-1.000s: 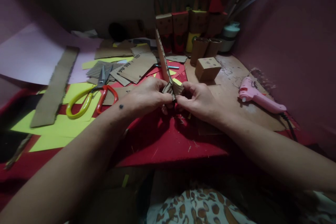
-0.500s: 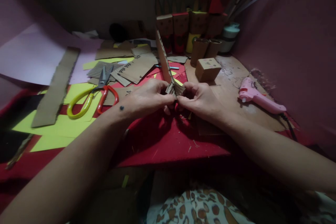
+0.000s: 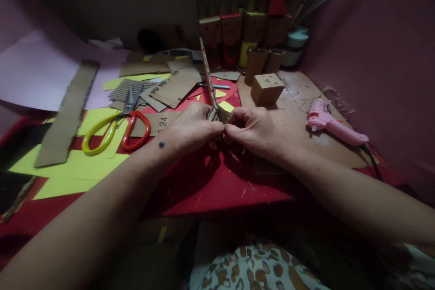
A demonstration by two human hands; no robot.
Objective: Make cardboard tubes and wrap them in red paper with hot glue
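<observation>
Evidently, from the head view, pinching the near end of a cardboard strip (image 3: pixel 207 74) between thumb and fingers of left hand (image 3: pixel 199 124) and, just beside it, of right hand (image 3: pixel 254 130), thumb tips all but meeting above the red table (image 3: pixel 217 192). Cannot tell how the lower fingers press, being largely hidden. Seem to hold so close together for control of one small crumpled end, leaving the far end to rise up and away, free of both forearms. Left of left hand, see scissors (image 3: pixel 128 108) with blades parted, handles over yellow paper (image 3: pixel 78 161), probably laid there for easy reach. At right, see a pink glue gun (image 3: pixel 335 125) on a brown board (image 3: pixel 292 131), perhaps rested there to spare the red surface; beyond right hand, a small box (image 3: pixel 268 90) with a marked top, apparently set aside. Can read "24" on a cardboard piece (image 3: pixel 158 120) partly covered by left hand, after an unclear character. Farther back, find slanted dark lettering on a printed scrap (image 3: pixel 179 88), too small to read. Make out no brand.
</observation>
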